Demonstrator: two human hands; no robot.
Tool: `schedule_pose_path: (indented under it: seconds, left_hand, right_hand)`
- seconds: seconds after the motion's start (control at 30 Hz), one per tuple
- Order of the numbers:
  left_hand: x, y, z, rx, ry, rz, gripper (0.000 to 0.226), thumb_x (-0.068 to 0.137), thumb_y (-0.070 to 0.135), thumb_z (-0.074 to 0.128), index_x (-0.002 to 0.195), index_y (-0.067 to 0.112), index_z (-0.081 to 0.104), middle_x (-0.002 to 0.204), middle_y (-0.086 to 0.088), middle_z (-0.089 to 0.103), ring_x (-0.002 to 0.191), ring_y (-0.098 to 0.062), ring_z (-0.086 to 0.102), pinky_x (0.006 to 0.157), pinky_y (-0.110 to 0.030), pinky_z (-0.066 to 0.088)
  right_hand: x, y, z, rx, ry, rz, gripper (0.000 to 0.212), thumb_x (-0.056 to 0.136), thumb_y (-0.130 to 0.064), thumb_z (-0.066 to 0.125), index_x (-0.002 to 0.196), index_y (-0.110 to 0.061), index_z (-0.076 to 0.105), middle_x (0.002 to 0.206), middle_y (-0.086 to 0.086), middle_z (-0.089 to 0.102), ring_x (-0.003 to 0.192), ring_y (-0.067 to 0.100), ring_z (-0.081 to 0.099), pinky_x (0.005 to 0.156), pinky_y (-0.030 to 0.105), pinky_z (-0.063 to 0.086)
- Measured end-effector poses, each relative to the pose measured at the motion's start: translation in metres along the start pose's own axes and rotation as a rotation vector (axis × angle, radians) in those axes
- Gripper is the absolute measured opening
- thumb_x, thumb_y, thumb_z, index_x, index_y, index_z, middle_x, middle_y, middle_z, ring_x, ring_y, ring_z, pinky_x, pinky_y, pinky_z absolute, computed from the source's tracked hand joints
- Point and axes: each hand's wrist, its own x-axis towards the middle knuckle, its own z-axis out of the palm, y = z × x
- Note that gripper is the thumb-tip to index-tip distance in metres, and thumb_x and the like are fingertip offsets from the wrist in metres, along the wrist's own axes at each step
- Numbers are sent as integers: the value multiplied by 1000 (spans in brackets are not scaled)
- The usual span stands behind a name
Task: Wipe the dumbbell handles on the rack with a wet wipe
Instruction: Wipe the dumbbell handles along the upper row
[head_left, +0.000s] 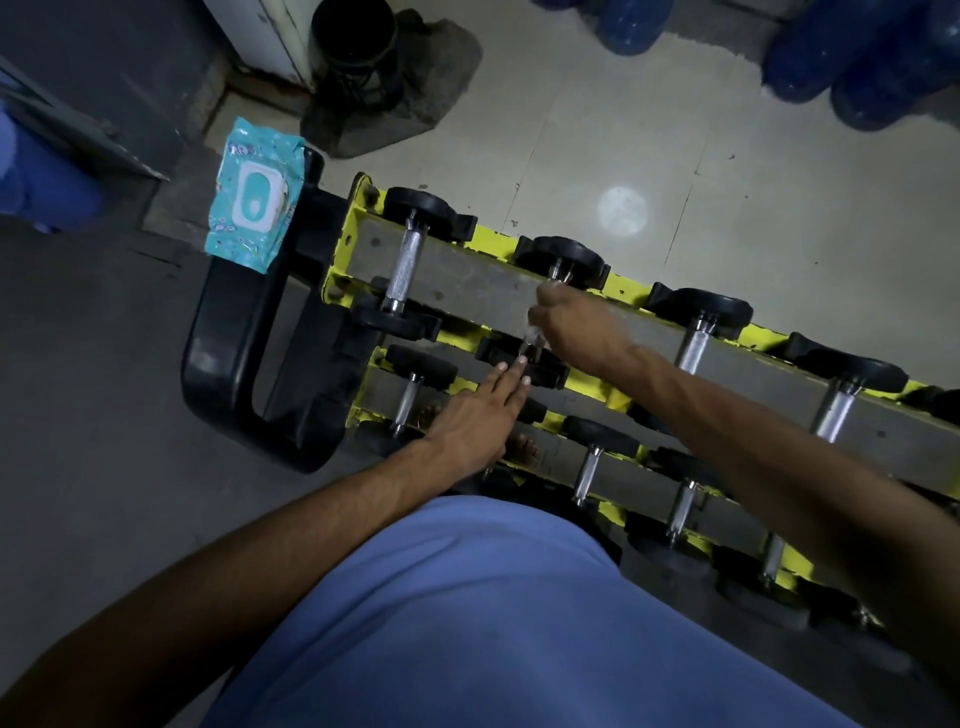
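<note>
Currently: yellow steel rack (628, 283) is carrying black-headed chrome-handled dumbbells (408, 265). Right hand (571, 327) is clenching pale wet wipe (534, 335) round second top-row handle. Left hand (478, 415), fingers (511, 376) released and straight, is touching that dumbbell's near head, at 7 o'clock from the right hand. Teal wipes pack (252, 195) is lying at 10 o'clock from the rack.

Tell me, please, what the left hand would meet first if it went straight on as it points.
Probably the near black head of the dumbbell that the right hand grips; the fingertips of the left hand look at or just short of it, depth unclear.
</note>
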Motion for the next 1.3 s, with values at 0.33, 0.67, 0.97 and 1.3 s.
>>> schedule_pose_path:
  seconds: [0.33,0.67,0.97,1.3]
  left_hand:
    - [-3,3,-12,17,-20,5,90,99,20,62,165,6,2,171,-15,-19,160,-31,3,103,-43,52]
    - [-4,5,-13,-31,-29,-10,91,98,20,63,165,6,3,171,-14,-19,160,-32,2,106,-46,52]
    - [-1,-1,-9,2,-24,13,88,98,15,59,165,6,3,171,-14,-20,160,-33,4,99,-43,56]
    - [-1,-7,-9,30,-28,50,89,96,15,61,164,5,4,171,-16,-18,159,-34,8,94,-40,58]
  right_hand:
    - [1,-3,24,168,216,390,9,90,-8,58,98,-11,57,99,10,52,74,32,57,57,42,53]
    - [-11,-29,53,881,462,963,8,90,-15,69,97,-11,69,92,4,72,85,22,67,77,39,57]
    - [49,21,39,1747,476,1321,19,92,0,41,95,-9,58,88,13,63,77,31,64,69,37,55]
    - [39,21,37,1792,334,1194,31,85,-2,38,102,1,63,112,24,72,86,36,72,80,45,58]
